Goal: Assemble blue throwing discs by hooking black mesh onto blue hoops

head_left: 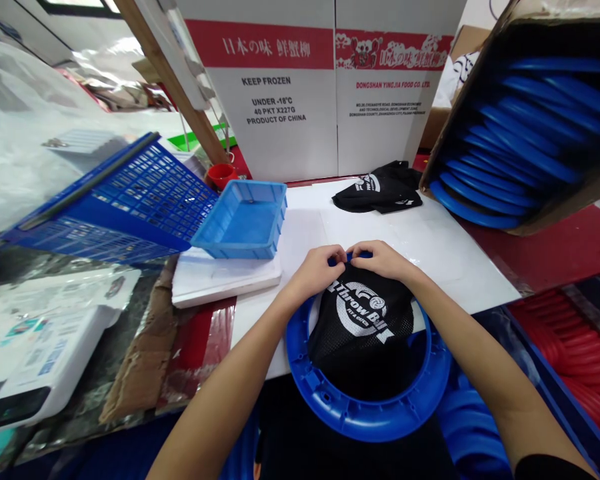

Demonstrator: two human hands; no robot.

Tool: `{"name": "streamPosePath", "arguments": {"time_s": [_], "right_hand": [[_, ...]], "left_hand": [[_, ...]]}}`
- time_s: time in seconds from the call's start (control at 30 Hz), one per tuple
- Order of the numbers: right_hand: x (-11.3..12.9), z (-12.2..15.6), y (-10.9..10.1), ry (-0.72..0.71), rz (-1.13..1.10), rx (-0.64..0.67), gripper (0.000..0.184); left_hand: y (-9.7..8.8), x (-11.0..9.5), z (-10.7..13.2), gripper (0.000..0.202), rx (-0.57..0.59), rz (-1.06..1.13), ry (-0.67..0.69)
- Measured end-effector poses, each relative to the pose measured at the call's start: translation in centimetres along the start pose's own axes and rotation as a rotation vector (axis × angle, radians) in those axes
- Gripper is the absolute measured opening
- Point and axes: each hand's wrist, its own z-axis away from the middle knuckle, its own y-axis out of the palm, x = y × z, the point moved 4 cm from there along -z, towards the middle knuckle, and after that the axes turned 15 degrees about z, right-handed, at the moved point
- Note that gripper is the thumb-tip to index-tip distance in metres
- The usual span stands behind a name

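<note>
A blue plastic ring (365,408) rests on the near edge of the white table (460,260), partly over my lap. Black mesh fabric with white printed lettering (363,320) lies across the ring. My left hand (316,270) and my right hand (383,259) sit side by side at the ring's far rim, both with fingers curled, pinching the top edge of the black fabric against the rim. A second piece of black printed fabric (380,189) lies folded further back on the table.
A shallow blue tray (243,220) sits on a white board left of my hands, beside a tilted blue basket (125,200). A tipped cardboard box holds stacked blue rings (520,127) at right. White cartons (330,100) stand behind. Red rings (575,347) fill a bin at lower right.
</note>
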Motion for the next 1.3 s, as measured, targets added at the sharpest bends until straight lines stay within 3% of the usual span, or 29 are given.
{"name": "streamPosePath", "arguments": {"time_s": [0.4,0.63,0.73,0.83,1.0,1.17,1.3], "right_hand": [[0.6,-0.5,0.4,0.019,0.051,0.033,0.006],[1.2,-0.7,0.4,-0.094,0.184,0.026,0.009],[1.8,1.5,-1.1,-0.164,0.310,-0.087,0.015],[2.9,5.5,-3.0,-0.237,0.452,-0.229,0.017],[2.6,12.1,-4.8,-0.198,0.582,-0.343,0.025],[0.2,15.7,-4.4,-0.068,0.781,-0.385,0.028],[-1.2,16.8,-3.0,0.049,0.804,-0.341,0.026]], "left_hand": [[0.0,-0.4,0.3,0.028,0.063,-0.274,0.002],[0.2,-1.1,0.8,0.028,0.159,-0.384,0.035],[0.5,-1.7,1.2,0.023,0.143,-0.442,0.024],[0.7,-2.2,1.5,0.023,0.139,-0.568,-0.039],[-0.5,-2.5,1.6,0.033,0.114,-0.676,-0.205],[-2.5,-2.0,1.9,0.039,0.092,-0.726,-0.310],[-3.6,-1.8,2.2,0.053,0.132,-0.728,-0.320]]}}
